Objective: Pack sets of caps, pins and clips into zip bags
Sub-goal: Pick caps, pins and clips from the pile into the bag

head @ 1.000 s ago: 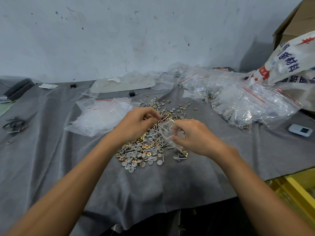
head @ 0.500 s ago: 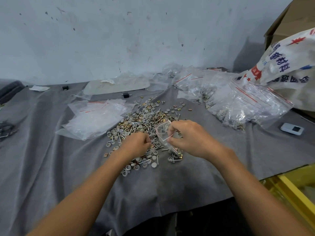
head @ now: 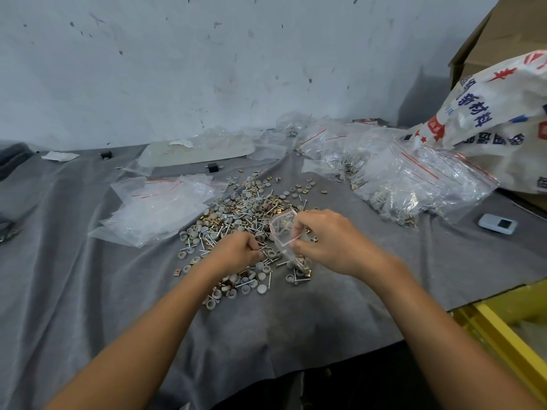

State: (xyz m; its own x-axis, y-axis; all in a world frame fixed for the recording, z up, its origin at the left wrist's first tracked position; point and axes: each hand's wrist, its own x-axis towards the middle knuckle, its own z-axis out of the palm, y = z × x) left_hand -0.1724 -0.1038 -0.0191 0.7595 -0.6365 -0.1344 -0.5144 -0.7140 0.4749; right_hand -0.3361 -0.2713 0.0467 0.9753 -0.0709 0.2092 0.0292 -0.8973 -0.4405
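Right hand (head: 334, 244) pinched small zip bag (head: 284, 229) by mouth edge, just above near-right edge of parts pile (head: 242, 208); few pieces visible inside. Left hand (head: 236, 251) down on pile's near side, fingers curled; whether they pinched a pin, cannot tell. Bag film judged thin, limp, slippery: hold at stiffer zip strip. Pins, caps, clips light, small, likely to roll or spill.
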